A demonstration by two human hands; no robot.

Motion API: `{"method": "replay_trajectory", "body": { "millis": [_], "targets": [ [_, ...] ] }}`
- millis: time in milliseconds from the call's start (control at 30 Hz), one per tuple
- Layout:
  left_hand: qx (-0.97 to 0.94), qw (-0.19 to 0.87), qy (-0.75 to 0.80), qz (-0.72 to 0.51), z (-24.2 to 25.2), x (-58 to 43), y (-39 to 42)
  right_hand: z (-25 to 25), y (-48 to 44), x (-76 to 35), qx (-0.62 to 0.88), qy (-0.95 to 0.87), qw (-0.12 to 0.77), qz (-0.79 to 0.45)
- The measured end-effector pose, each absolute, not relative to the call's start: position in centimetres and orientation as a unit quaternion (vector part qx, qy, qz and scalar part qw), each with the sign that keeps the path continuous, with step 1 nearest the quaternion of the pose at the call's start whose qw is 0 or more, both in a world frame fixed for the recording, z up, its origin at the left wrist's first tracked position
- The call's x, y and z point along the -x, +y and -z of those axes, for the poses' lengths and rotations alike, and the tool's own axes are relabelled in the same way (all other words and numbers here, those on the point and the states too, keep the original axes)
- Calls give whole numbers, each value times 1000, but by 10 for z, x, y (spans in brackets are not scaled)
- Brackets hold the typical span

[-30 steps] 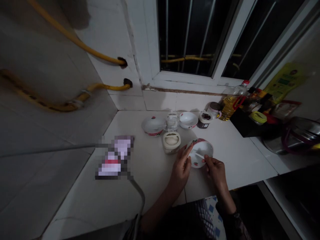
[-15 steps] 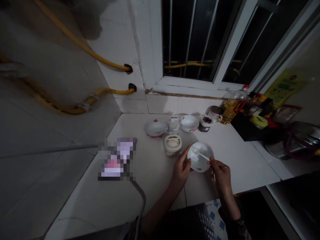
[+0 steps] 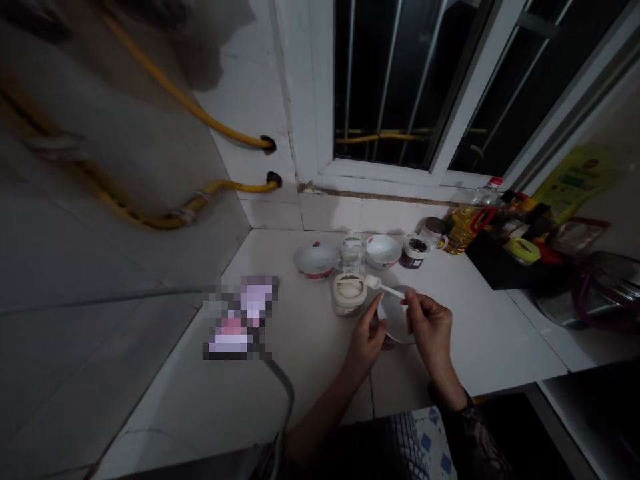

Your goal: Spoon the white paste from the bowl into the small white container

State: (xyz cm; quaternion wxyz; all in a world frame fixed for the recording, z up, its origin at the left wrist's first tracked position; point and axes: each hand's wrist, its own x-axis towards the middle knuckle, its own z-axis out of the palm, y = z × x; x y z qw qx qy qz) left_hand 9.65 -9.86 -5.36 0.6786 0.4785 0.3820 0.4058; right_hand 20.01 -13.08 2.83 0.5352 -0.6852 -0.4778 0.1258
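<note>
My left hand [image 3: 367, 337] grips the left rim of a small white bowl [image 3: 395, 319] above the counter. My right hand [image 3: 429, 325] pinches the handle of a white spoon [image 3: 391, 289], held over the bowl's far rim. The spoon's head points left, close to an uncovered square jar [image 3: 349, 293] of white grains. My right fingers hide part of the bowl. Behind the jar are a clear container [image 3: 352, 251], a wide bowl [image 3: 316, 259] on the left and another white bowl [image 3: 383, 251] on the right.
A jar with dark contents [image 3: 415, 251] and a mug [image 3: 434, 232] stand at the back. An oil bottle [image 3: 465, 220] and a black condiment box [image 3: 493, 260] are to the right. A blurred-out device [image 3: 240, 320] with a cable [image 3: 285, 387] lies left.
The spoon has risen out of the bowl and moved left toward the square jar with my right hand. My left hand still holds the bowl. The view has shifted slightly.
</note>
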Motion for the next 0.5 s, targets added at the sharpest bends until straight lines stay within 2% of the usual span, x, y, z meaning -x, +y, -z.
{"method": "replay_trajectory", "body": {
  "millis": [133, 233, 367, 500],
  "targets": [
    [-534, 590, 374, -476, 65, -98, -93, -22, -115, -189, 607, -669, 412, 124],
    [-558, 561, 357, -496, 70, -100, -90, -19, -112, -189, 553, -721, 348, 233],
    [-560, 562, 349, -498, 69, -101, -90, -18, -113, -192, 530, -734, 331, 266],
    [-503, 637, 387, -439, 60, -101, -93, -19, -116, -199, 559, -704, 384, 210]
  ]
}}
